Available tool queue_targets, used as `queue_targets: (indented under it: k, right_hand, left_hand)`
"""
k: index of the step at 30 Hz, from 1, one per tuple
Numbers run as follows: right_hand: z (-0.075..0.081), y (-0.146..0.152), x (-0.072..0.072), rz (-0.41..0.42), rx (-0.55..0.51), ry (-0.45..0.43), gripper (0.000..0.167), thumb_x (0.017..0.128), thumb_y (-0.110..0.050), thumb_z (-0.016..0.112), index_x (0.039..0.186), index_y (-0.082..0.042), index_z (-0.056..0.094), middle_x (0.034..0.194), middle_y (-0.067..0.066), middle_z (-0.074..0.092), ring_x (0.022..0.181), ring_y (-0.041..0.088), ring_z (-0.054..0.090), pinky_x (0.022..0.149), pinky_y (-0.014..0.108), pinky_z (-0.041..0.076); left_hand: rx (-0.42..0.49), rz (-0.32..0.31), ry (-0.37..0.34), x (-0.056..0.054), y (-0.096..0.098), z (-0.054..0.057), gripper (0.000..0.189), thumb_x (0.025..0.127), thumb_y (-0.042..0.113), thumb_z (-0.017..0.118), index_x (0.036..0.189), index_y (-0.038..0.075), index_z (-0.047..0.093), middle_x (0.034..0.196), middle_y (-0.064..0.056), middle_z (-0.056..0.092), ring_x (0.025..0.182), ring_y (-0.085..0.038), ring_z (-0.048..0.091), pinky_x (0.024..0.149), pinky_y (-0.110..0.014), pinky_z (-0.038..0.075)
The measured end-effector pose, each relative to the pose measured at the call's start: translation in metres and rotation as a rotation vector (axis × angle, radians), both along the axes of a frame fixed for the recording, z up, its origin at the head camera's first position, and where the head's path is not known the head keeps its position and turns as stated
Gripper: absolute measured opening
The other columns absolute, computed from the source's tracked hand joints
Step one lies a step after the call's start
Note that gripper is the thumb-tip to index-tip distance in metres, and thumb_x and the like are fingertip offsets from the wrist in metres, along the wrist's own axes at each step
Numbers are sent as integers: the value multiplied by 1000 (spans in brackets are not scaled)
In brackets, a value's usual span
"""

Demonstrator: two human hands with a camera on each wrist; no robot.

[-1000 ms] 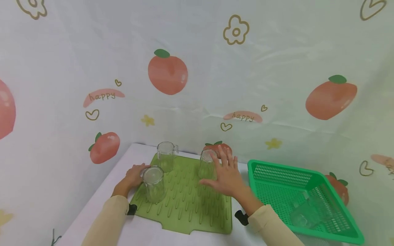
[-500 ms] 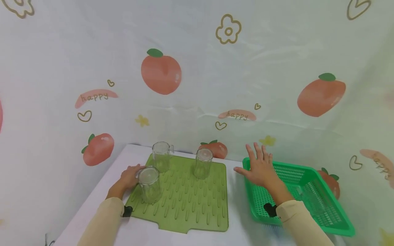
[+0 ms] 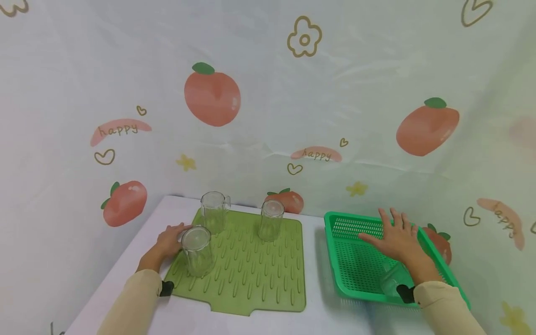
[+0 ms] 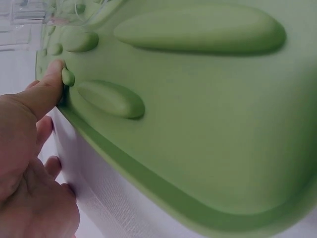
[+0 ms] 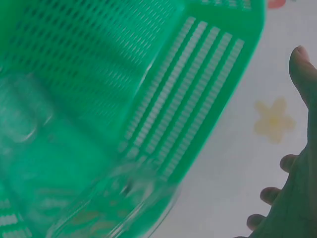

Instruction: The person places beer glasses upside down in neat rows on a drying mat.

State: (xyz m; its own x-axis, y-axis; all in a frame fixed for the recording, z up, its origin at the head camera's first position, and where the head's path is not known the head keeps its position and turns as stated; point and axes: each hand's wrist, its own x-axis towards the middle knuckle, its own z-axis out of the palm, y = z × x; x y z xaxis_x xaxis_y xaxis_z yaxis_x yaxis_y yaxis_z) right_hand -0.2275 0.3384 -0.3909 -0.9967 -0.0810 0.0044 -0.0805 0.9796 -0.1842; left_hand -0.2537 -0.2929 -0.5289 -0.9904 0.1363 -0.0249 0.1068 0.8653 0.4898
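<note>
In the head view, my left hand (image 3: 168,241) rests at the left edge of the green drying mat (image 3: 255,274). A digit presses on the mat's rim in the left wrist view; the other fingertips lie beside it over the white cloth. Close to this hand, a clear glass mug (image 3: 197,253) stands upside down on the mat. My right hand (image 3: 398,242) hovers over the green plastic basket (image 3: 331,256), fingers spread and holding nothing. Beneath it, a clear glass mug (image 3: 391,279) lies in the basket, partly hidden by the wrist; the right wrist view shows it blurred.
Towards the mat's back stand a second glass mug (image 3: 213,214), its handle to the right, and a third glass (image 3: 272,221). White cloth (image 3: 316,284) shows between mat and basket. A printed white curtain (image 3: 268,116) hangs behind.
My right hand has moved right, from beside the back right glass on the mat to over the basket. The left hand stays at the mat's edge. The head view has shifted slightly right.
</note>
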Motion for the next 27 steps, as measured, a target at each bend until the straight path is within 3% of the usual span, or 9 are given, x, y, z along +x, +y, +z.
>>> queue_targets:
  k: [11,15,20,24,27]
  right_hand:
    - [-7,51,14,-48,47,-99,110,93,-72,53,159,5,10,154,47,10,137,76,9,102,89,15]
    - [-12,64,20,-50,54,-188,115,91,-75,52,157,9,7,151,52,10,134,79,10,102,89,13]
    - [-13,70,22,-40,56,-299,119,89,-75,56,153,15,12,146,56,14,132,79,16,101,87,23]
    - [-11,68,23,-51,-7,-415,123,87,-73,61,153,17,8,144,57,9,132,78,14,98,83,33]
    - [-13,66,24,-57,-60,-477,125,86,-69,67,153,17,4,143,58,6,132,78,9,98,83,33]
  left_hand:
    - [16,13,6,3,-2,1,60,82,-10,57,141,-2,54,152,-39,37,139,-70,26,109,-80,26]
    - [29,8,-1,2,-1,0,58,84,-7,59,142,-2,54,152,-40,37,139,-71,24,109,-81,25]
    - [31,9,-6,1,-1,0,56,86,-4,62,142,-2,54,152,-40,37,139,-71,23,110,-81,24]
    - [32,9,-8,1,-1,1,56,87,-3,62,142,-2,54,152,-40,36,139,-71,22,110,-81,24]
    - [30,13,-15,2,-2,2,56,87,-3,62,142,-2,53,152,-40,36,140,-71,22,109,-81,24]
